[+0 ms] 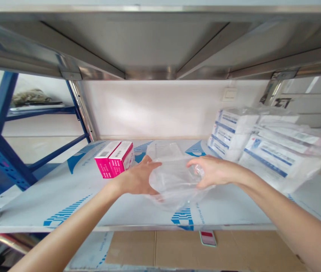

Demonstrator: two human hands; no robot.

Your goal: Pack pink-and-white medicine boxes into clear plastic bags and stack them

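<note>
A clear plastic bag (pixel 171 177) lies loosely in the middle of the film-covered shelf (pixel 126 215). My left hand (pixel 139 176) rests at the bag's left side with its fingers and thumb spread apart, touching the plastic. On the other side, my right hand (pixel 209 172) curls around a bunched edge of the same bag. Just left of my left hand stand two pink and white boxes (pixel 113 160), side by side and touching.
White and blue boxes (pixel 228 132) are stacked at the right, many wrapped in clear plastic. A metal shelf (pixel 154 45) hangs low overhead. Blue rack posts (pixel 2 151) stand at the left. Below, a phone (pixel 208 238) lies on cardboard (pixel 177 247).
</note>
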